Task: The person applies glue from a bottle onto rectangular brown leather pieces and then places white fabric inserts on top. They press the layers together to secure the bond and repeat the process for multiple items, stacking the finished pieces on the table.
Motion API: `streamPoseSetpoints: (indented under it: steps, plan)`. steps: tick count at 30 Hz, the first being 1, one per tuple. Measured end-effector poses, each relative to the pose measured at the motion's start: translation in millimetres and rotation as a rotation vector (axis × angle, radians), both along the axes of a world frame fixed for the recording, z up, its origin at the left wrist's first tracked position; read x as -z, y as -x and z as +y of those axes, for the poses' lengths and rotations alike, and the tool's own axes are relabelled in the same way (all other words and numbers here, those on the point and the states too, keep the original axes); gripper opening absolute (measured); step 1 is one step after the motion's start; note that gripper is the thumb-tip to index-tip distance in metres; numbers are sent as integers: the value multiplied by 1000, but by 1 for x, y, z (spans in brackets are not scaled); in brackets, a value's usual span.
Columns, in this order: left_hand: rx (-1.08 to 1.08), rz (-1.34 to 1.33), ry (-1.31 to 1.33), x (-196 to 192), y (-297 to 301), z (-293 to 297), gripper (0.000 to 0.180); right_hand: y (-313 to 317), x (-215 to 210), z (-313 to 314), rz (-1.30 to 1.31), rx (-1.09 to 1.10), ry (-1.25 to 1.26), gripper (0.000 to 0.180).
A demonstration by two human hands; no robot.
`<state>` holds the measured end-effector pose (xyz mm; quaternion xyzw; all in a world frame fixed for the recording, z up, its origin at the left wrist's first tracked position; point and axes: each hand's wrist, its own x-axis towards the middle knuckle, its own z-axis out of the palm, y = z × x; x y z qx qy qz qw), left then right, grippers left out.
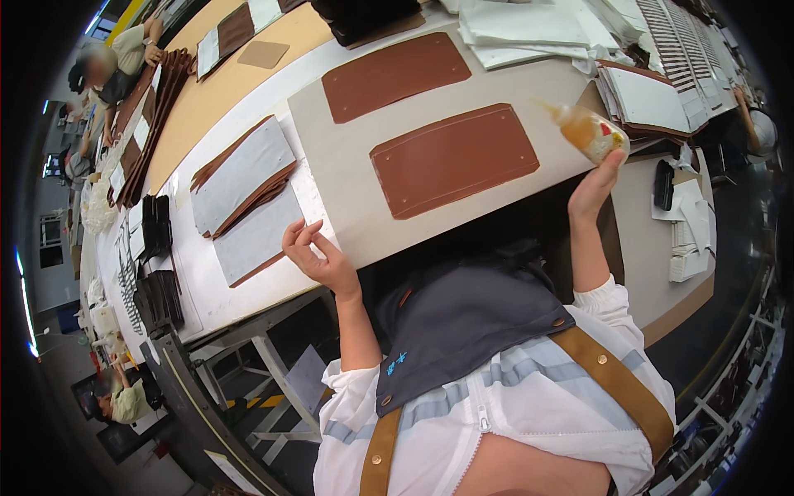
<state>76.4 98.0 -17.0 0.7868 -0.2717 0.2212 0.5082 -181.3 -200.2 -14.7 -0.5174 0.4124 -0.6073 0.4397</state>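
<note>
My right hand grips the base of a squeeze bottle with yellowish contents and a nozzle pointing left. The nozzle is blurred, above the board to the right of a brown leather-like panel. That panel lies flat on a grey-beige board, pale lines running along its edges. Farther back on the same board rests a second brown panel. My left hand hovers by the board's left front corner, fingers loosely bent and apart, with nothing in them. Close to it is a pile of brown pieces with pale grey backs.
Black folded stacks stand at the left. White sheets and a pale-topped brown stack occupy the back right. Co-workers are at the far left, lower left and right edge. A lower shelf at right holds white pieces.
</note>
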Motion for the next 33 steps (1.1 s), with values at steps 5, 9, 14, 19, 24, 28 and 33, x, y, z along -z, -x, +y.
streamPoseSetpoints:
  steps: [5, 9, 14, 19, 24, 28, 33]
  plan:
    - [26, 4, -30, 4, -2, 0, 16, 60, 56, -56, 761, 401, -20, 64]
    - [3, -13, -40, 0, 1, -1, 17, 37, 11, -42, 623, 525, 379, 44]
    - [6, 1, -35, 0, 0, 4, 16, -27, -64, -63, 576, -4, 588, 23]
    - [37, -12, -18, 3, -4, -4, 16, -125, -46, -135, 858, -347, 741, 16]
    - [10, -11, 5, 2, -2, -2, 16, -164, -21, -172, 1263, -388, 800, 5]
    - [17, -15, 5, -1, -1, -2, 17, -166, -18, -179, 1092, -337, 773, 6]
    - [21, -18, 15, -5, 1, -3, 18, -164, -24, -183, 947, -358, 555, 16]
